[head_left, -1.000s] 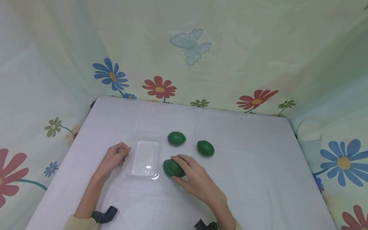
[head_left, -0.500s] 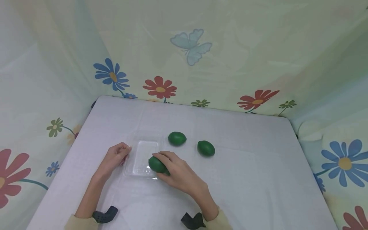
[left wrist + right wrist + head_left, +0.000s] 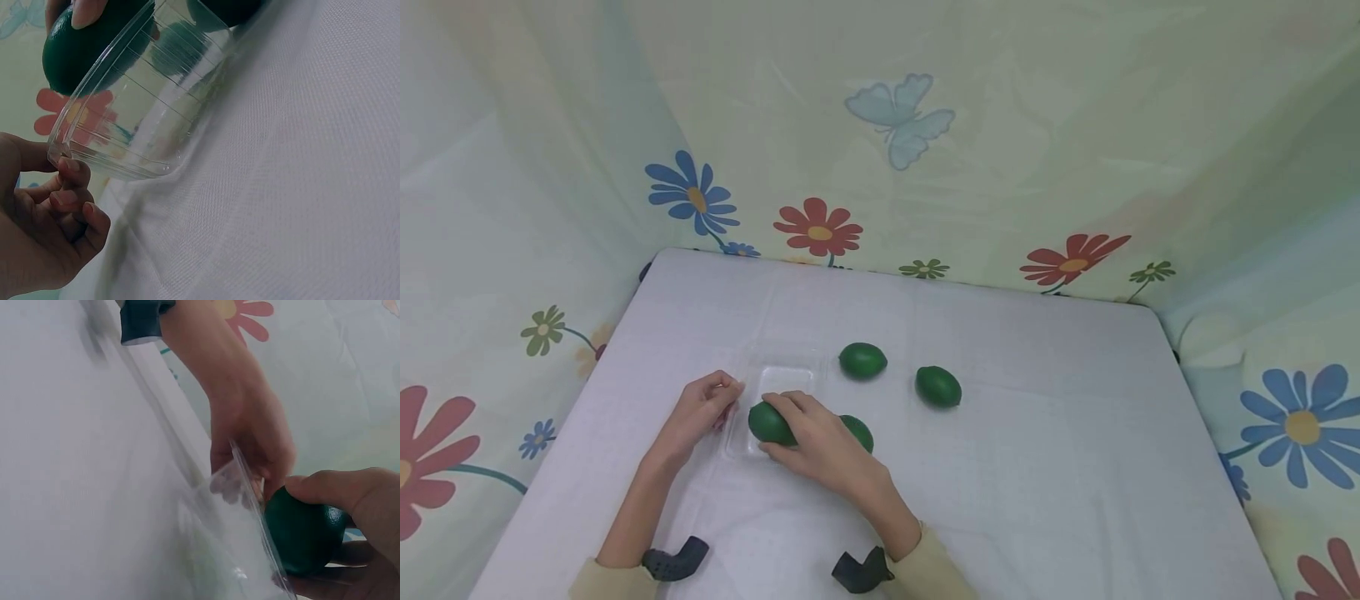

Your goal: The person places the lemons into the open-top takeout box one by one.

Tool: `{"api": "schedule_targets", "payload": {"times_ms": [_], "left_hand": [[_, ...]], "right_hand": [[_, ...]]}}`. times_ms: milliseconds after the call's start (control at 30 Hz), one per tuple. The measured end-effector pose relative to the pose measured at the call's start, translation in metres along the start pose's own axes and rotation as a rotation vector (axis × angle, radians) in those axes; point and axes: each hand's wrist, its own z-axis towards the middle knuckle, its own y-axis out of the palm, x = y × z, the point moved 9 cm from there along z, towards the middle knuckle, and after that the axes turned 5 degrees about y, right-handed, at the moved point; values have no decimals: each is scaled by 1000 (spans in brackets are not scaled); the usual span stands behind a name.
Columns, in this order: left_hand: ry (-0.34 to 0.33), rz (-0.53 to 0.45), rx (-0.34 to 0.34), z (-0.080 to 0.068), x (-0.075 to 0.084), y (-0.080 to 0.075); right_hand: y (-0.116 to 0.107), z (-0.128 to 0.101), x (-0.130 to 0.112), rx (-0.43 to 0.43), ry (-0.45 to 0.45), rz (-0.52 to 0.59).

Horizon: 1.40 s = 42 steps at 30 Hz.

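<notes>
White cloth-covered table (image 3: 1045, 442), clear plastic tray (image 3: 787, 379), three green limes (image 3: 862, 361) (image 3: 937, 387) (image 3: 858, 432)

Table (image 3: 1037, 467): beneath the plastic container (image 3: 786, 379).
Held lime (image 3: 769, 422): in the right hand (image 3: 820, 442), over the container's near half.
Right hand: above the container's near right part.
Left hand (image 3: 703, 408): at the container's left edge, touching it.
Half-covered lime (image 3: 859, 433): just right of the container's near half.
Far lime (image 3: 862, 361): right of the container's far half.
Rightmost lime (image 3: 938, 387): farther right of the container.
Curtain (image 3: 992, 158): behind the container, past the table.
</notes>
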Motion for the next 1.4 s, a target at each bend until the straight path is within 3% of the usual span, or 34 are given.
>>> {"api": "schedule_targets", "payload": {"times_ms": [267, 600, 933, 1400], "left_hand": [[-8, -17, -6, 3, 0, 3], [-3, -12, -4, 2, 4, 4], [-17, -14, -7, 2, 0, 3], [9, -26, -20, 2, 1, 1]], "right_hand": [[25, 8, 7, -162, 129, 13], [40, 14, 9, -261, 169, -33], [44, 17, 7, -299, 168, -55], [36, 19, 1, -240, 126, -75]]}}
